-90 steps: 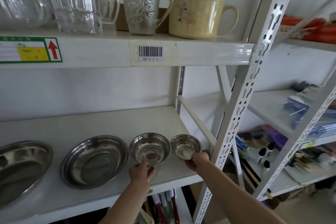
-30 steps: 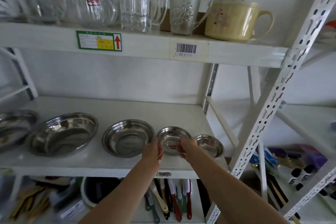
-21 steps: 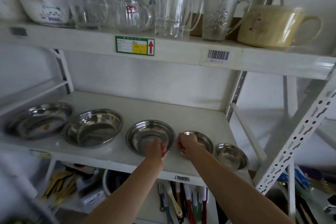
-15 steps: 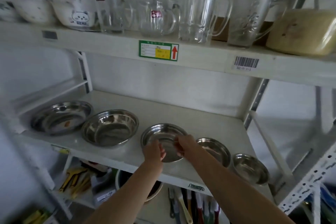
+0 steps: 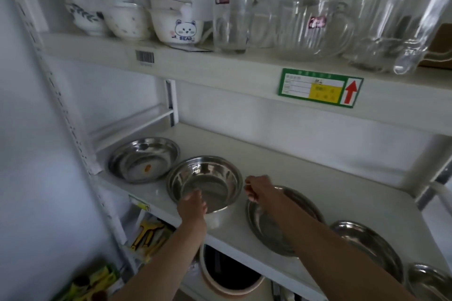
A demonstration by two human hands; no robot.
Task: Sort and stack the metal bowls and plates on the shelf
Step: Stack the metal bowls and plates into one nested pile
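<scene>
Five metal dishes sit in a row on the white shelf (image 5: 305,178), running from back left to front right. Farthest left is a wide plate (image 5: 144,159) with a small orange mark inside; just beside it, rims nearly touching, is a deeper bowl (image 5: 210,178). The left hand (image 5: 193,206) is at the near rim of this bowl, fingers curled over the edge, though blur makes it hard to tell how firmly they grip. The right hand (image 5: 258,188) hovers between the bowl and the next dish, a shallow plate (image 5: 266,227) partly hidden under the forearm; its fingers are bent and bunched together, seemingly pinching that plate's far rim. Further right lie another plate (image 5: 367,244) and a small bowl (image 5: 428,281) cut off by the frame's corner. On the upper shelf (image 5: 220,68) stand stacked ceramic bowls (image 5: 171,7) and glass mugs (image 5: 315,27), with a green label (image 5: 320,88) on its front edge.
</scene>
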